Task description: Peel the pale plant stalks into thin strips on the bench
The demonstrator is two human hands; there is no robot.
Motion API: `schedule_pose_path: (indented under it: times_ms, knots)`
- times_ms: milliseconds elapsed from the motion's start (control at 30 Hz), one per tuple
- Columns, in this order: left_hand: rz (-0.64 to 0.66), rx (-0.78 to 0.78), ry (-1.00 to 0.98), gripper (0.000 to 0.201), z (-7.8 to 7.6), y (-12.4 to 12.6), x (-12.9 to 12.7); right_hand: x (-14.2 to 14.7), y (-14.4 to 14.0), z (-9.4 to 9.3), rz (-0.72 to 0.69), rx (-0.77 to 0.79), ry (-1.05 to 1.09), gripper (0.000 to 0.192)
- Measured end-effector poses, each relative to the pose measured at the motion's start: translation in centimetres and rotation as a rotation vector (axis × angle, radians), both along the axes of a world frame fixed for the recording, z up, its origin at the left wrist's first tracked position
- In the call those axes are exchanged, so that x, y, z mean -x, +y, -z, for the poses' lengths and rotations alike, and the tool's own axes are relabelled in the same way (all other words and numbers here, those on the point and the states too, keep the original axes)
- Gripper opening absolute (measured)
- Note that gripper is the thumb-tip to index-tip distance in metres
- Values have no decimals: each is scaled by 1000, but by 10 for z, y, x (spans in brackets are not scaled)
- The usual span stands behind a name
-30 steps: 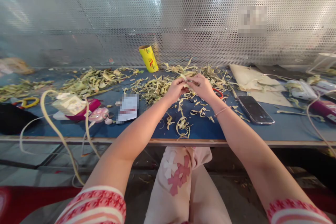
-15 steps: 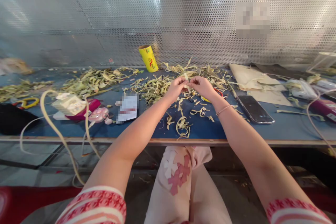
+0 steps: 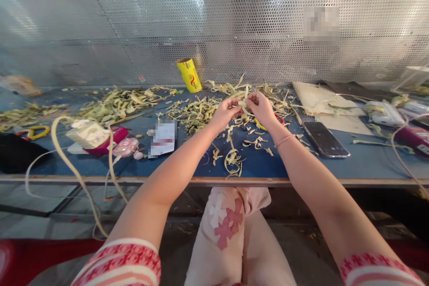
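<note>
Your left hand (image 3: 227, 114) and right hand (image 3: 263, 108) meet above the blue table (image 3: 368, 165), fingertips pinching one pale green strip (image 3: 244, 102) btw them. The strip stands up a little over the fingers, its lower end hanging down. Below the hands lies a pile of peeled strips (image 3: 201, 114). A phone (image 3: 321, 139) lies near your right wrist, a yellow roll (image 3: 189, 74) further back.

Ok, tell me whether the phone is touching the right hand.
Apart. The head view shows bare blue table between the phone and the right hand, which pinches a pale strip further left.
</note>
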State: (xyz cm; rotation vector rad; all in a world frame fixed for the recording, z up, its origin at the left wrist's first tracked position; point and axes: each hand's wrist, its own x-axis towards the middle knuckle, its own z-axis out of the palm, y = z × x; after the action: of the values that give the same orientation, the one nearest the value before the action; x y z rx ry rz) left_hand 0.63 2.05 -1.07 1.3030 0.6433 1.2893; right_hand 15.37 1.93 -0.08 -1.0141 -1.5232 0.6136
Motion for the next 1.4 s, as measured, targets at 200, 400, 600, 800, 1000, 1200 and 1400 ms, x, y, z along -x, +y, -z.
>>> schedule_pose_path:
  times_ms: [200, 400, 600, 800, 1000, 1200, 1400]
  knots:
    - [-52, -13, 6, 20, -1, 0, -1, -1, 1, 0, 1, 41, 71, 8]
    - [-46, 9, -29, 20, -2, -2, -1, 0, 3, -1, 34, 65, 129, 7]
    - [-73, 42, -49, 22, -3, -3, -1, -1, -4, -1, 53, -40, -83, 13]
    - [-97, 39, -44, 21, -5, -4, -2, 0, -7, -3, 64, -33, -84, 7]
    - [-97, 42, -21, 24, -4, -4, -1, -2, -3, -2, -17, 56, 34, 11]
    - [-85, 44, -22, 22, -3, -3, -1, -4, -2, -2, 7, 130, 60, 11]
    - [-47, 66, -67, 10, -7, -5, -1, -3, -1, -2, 7, 115, 38, 24]
